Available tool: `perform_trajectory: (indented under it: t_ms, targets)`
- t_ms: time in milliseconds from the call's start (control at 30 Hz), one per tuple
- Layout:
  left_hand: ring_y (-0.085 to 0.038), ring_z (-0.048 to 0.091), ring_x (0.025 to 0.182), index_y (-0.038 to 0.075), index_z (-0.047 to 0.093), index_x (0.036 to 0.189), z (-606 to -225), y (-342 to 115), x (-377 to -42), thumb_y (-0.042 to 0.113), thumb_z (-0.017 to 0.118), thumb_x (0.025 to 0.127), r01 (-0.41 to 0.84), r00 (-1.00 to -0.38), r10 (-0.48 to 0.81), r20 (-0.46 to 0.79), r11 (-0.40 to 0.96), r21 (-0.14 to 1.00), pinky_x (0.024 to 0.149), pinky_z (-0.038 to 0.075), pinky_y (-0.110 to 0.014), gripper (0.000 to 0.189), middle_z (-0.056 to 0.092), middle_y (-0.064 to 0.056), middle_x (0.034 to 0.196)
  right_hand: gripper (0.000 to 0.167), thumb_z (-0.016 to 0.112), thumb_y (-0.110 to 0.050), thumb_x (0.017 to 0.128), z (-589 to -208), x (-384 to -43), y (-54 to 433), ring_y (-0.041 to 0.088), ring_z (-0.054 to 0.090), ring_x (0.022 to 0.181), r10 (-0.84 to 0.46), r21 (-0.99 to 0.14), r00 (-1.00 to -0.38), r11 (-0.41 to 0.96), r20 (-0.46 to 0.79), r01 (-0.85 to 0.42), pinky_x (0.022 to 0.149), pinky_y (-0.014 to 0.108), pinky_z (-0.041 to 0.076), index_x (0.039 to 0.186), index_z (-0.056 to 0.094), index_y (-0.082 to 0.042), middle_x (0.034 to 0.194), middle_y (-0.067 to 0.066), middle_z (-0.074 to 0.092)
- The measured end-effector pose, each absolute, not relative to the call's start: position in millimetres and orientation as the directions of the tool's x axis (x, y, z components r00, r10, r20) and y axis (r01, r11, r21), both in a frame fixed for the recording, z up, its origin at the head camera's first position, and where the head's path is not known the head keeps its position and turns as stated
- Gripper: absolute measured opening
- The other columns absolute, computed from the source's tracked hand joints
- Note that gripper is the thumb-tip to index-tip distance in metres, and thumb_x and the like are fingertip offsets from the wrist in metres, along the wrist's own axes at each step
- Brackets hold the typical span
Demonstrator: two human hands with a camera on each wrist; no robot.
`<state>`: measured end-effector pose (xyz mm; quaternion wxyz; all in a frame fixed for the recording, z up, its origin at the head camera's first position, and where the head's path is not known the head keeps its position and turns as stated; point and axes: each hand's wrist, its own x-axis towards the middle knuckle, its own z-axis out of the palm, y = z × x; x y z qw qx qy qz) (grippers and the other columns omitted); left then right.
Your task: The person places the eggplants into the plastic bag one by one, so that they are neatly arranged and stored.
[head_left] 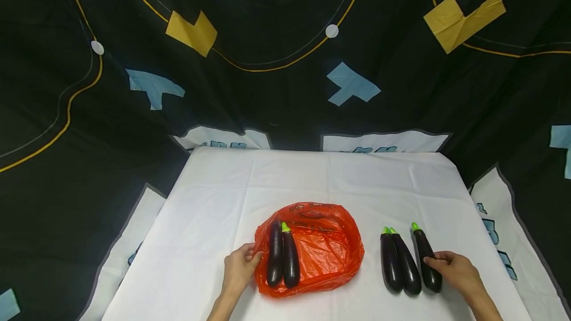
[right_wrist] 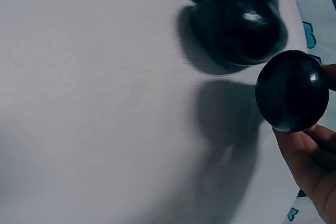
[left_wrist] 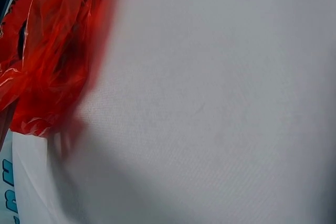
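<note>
A red plastic bag (head_left: 330,254) lies opened out on the white-covered table, its rim rolled up. Inside, at its left, two dark purple eggplants lie side by side, one eggplant (head_left: 275,256) against the other eggplant (head_left: 291,261). My left hand (head_left: 238,269) pinches the bag's left edge between thumb and fingers. To the right, my right hand (head_left: 457,272) grips an eggplant (head_left: 422,246) with a green stem end; in the right wrist view its round end (right_wrist: 290,92) appears raised off the cloth. Left of it rest two more eggplants, the outer eggplant (head_left: 390,266) and the inner eggplant (head_left: 405,265).
White cloth (head_left: 285,177) covers the table. Black curtains (head_left: 267,108) with yellow lines and taped blue and yellow pieces hang behind it. White strips with blue lettering, such as the right strip (head_left: 504,232), run beyond the table's edges.
</note>
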<state>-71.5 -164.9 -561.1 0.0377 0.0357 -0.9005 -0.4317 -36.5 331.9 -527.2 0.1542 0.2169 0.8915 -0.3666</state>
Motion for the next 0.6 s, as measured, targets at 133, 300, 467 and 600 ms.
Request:
perform_trajectory:
  t_ms: [133,300,467,600]
  targets:
    - [-0.014,0.066,0.070,-0.001,0.070,0.100,-562,-165,-72,0.008,0.074,0.081,-0.034,-0.995,-0.097,0.034,0.622,0.782,0.063,0.056,-0.025,0.021,0.070,-0.007,0.081,0.079,0.066,-0.057,0.079,-522,-38,331,0.037,0.055,0.095,0.287,-0.583,-0.837,0.612,-0.465,0.534,0.080,0.053,0.046,0.113,0.054,0.013,0.102,0.025,0.061]
    - [-0.013,0.066,0.070,0.000,0.070,0.100,-562,-165,-72,0.008,0.074,0.082,-0.037,-0.995,-0.095,0.028,0.618,0.785,0.063,0.056,-0.024,0.021,0.070,-0.007,0.082,0.092,0.065,-0.065,0.075,-516,-39,328,0.041,0.053,0.101,0.281,-0.583,-0.821,0.593,-0.496,0.555,0.082,0.056,0.046,0.120,0.050,0.014,0.113,0.031,0.056]
    - [-0.014,0.066,0.070,-0.001,0.070,0.100,-562,-165,-72,0.007,0.074,0.081,-0.027,-0.994,-0.098,0.043,0.622,0.782,0.062,0.056,-0.025,0.020,0.071,-0.007,0.081,0.092,0.062,-0.065,0.078,-508,-40,320,0.043,0.052,0.105,0.251,-0.594,-0.826,0.593,-0.505,0.543,0.085,0.057,0.045,0.124,0.047,0.013,0.118,0.032,0.054]
    - [-0.014,0.066,0.070,0.000,0.070,0.100,-562,-165,-72,0.007,0.074,0.081,-0.024,-0.994,-0.100,0.049,0.622,0.783,0.061,0.056,-0.024,0.020,0.071,-0.007,0.081,0.089,0.061,-0.064,0.080,-500,-42,312,0.041,0.053,0.105,0.233,-0.613,-0.836,0.587,-0.497,0.528,0.084,0.056,0.046,0.125,0.047,0.012,0.117,0.030,0.055]
